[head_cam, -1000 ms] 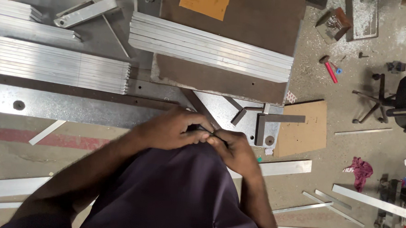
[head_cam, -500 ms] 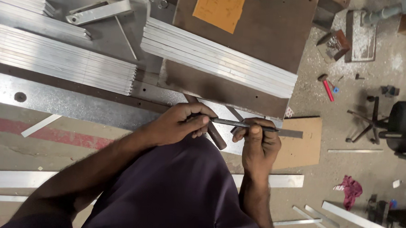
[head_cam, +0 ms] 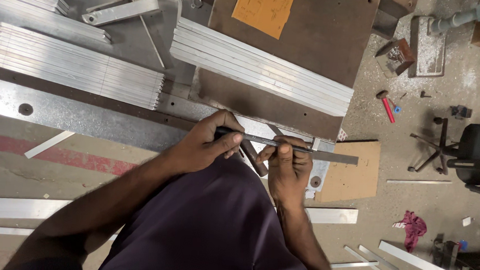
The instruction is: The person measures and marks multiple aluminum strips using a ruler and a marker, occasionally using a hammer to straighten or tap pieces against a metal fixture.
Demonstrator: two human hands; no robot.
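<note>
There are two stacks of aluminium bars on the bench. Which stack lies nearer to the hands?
The right stack of aluminium bars, lying on the brown board; the left stack sits farther away on the grey metal.

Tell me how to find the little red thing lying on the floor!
Start at the big brown board carrying a row of silver bars. Look right, past its edge, onto the dusty grey floor. The red-handled tool lies there alone, the only bright red stick, smaller than the crumpled pink rag farther down.
</note>
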